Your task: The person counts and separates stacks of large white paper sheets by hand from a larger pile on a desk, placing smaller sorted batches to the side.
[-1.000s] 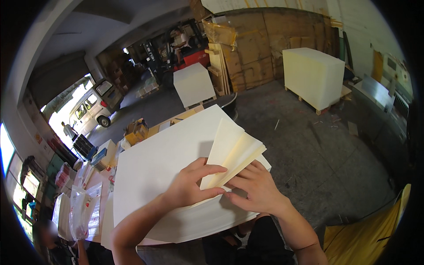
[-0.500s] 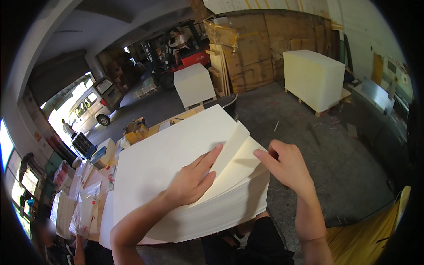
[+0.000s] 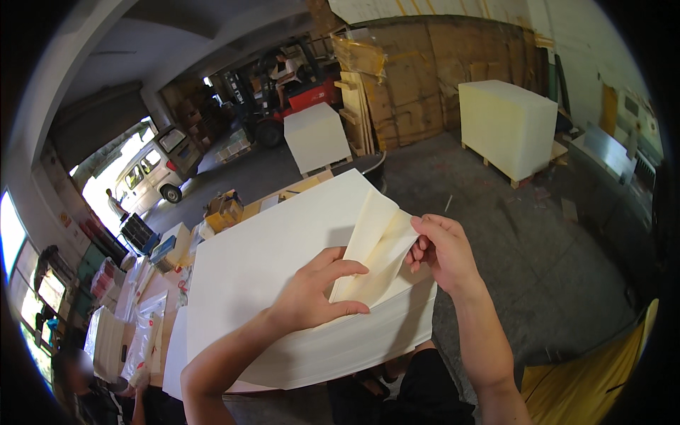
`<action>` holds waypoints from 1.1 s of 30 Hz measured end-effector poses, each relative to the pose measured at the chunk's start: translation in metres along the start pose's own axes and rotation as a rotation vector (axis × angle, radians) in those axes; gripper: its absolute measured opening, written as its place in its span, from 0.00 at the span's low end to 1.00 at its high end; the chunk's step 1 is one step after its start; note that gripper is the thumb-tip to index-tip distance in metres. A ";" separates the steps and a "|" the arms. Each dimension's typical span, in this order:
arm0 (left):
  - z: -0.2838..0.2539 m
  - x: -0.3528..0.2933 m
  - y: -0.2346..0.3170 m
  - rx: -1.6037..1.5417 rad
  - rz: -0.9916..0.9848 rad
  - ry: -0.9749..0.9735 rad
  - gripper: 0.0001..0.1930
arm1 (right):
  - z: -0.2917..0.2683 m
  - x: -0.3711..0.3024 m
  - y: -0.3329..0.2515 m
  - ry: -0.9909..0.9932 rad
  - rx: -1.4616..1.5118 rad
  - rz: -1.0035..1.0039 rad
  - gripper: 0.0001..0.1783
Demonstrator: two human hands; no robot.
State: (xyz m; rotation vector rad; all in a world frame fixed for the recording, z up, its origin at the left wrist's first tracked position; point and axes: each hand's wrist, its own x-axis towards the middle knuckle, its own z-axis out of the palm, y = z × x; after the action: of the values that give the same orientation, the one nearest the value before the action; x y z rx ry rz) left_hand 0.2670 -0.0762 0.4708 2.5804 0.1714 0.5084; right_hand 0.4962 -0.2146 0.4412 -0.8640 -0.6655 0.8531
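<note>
- The thumb and curled fingers of the right hand [image 3: 448, 256] pinched the outer edge of the lifted sheets [image 3: 379, 244], apparently to keep that edge raised.
- The thumb and forefinger of the left hand [image 3: 301, 289] were spread apart, the near end of the lifted sheets between them; this looked like a way to steady the bend. Its other fingers were partly hidden, so their grip could not be told.
- The lifted sheets rose, bent over, at the right corner of a large paper stack [image 3: 265, 244], where both hands could reach them; how many there were could not be told.
- The paper stack lay flat before the person, its layered side nearest the body.
- Left of it, a co-worker's hand [image 3: 136, 388] was near a clear plastic package [image 3: 147, 331].
- Beyond stood an open carton [image 3: 224, 210].
- Farther off, two pale blocks [image 3: 315, 138] [image 3: 506, 131] sat on pallets, probably for lifting by a forklift like the red one [image 3: 304, 95] behind.
</note>
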 end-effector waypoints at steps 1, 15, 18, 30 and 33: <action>0.001 0.000 0.000 -0.008 -0.012 0.005 0.25 | -0.002 0.000 -0.001 -0.003 0.005 -0.002 0.22; -0.006 0.003 -0.002 -0.066 -0.034 0.022 0.22 | -0.002 -0.004 -0.002 0.052 -0.263 -0.098 0.23; 0.005 0.002 -0.006 -0.055 0.041 0.151 0.21 | -0.003 0.003 0.009 0.067 -0.443 -0.210 0.23; -0.003 0.003 -0.006 -0.022 0.072 0.015 0.28 | -0.003 0.001 -0.001 -0.005 -0.039 -0.024 0.22; -0.006 0.005 -0.005 -0.013 0.068 0.016 0.27 | -0.007 -0.011 0.014 0.411 -0.496 -0.425 0.19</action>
State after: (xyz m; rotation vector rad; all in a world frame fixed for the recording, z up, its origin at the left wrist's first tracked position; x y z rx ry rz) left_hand 0.2696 -0.0678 0.4749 2.5772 0.0862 0.5529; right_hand 0.4912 -0.2209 0.4245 -1.2424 -0.6694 0.1105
